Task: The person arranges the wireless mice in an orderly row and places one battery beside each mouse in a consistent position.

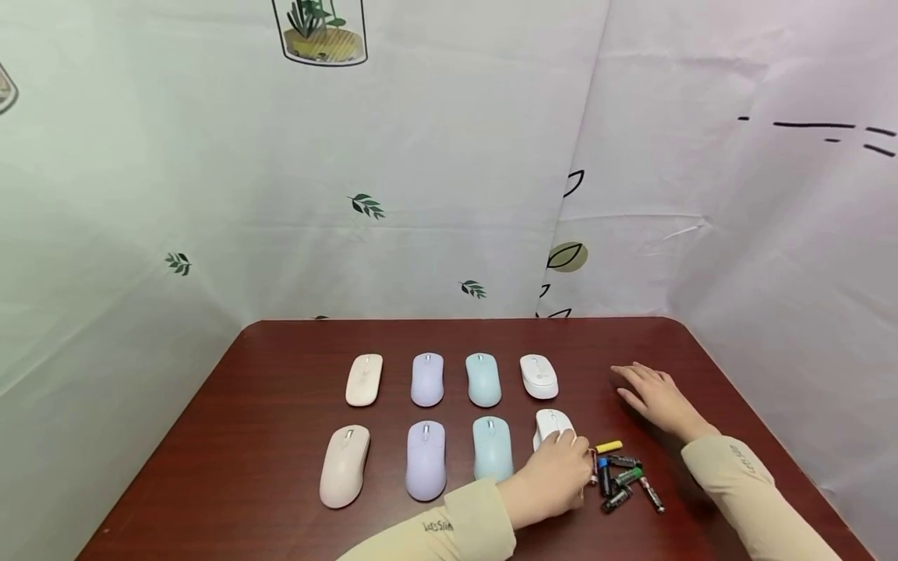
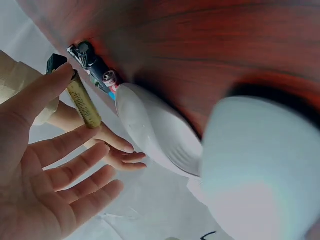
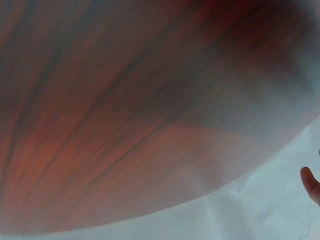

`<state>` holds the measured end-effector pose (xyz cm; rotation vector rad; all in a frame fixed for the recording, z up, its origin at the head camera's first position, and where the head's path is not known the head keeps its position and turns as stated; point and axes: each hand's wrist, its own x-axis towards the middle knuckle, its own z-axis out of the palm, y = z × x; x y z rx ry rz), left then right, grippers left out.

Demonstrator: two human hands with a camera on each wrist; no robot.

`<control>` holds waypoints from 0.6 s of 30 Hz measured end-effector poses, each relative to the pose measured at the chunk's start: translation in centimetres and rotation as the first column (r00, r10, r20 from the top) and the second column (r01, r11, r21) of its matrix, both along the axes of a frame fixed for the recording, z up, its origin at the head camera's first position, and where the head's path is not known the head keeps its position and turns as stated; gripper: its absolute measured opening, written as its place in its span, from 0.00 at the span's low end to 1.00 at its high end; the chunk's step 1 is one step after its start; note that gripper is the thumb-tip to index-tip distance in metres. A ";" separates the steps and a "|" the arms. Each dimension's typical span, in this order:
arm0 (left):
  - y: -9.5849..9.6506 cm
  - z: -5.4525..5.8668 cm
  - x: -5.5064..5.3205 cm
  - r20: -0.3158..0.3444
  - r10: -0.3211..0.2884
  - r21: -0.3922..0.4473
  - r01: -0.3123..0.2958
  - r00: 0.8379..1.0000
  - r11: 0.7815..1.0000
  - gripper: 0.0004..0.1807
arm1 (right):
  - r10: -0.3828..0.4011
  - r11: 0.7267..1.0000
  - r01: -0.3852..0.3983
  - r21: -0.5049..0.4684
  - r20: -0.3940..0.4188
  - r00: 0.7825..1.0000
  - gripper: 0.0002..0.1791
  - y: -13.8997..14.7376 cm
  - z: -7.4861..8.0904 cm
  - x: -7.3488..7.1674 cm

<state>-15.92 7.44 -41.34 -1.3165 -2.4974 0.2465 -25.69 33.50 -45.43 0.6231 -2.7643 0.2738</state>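
My left hand (image 1: 557, 475) is beside the near white mouse (image 1: 553, 423), at the edge of a pile of batteries. In the left wrist view, its thumb and index finger pinch a yellow battery (image 2: 84, 105) with a black end; the other fingers are spread. The pile has several black batteries (image 1: 617, 499) and a green one (image 1: 627, 477), lying at angles. My right hand (image 1: 655, 401) lies with loosely extended fingers over the table's right side, apart from the batteries. Only a fingertip (image 3: 311, 185) shows in the right wrist view.
Two rows of computer mice stand on the dark red table (image 1: 231, 436): cream (image 1: 344, 467), lilac (image 1: 426, 460), light blue (image 1: 493, 448) and white (image 1: 539, 376). A pale curtain (image 1: 456, 156) with leaf prints hangs behind the table.
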 end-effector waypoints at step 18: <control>-5.0 -1.0 0.6 0.081 0.034 0.101 -0.042 0.996 0.994 0.20 | 0.072 0.989 -0.052 -0.135 0.146 0.987 0.19 -7.1 1.9 0.6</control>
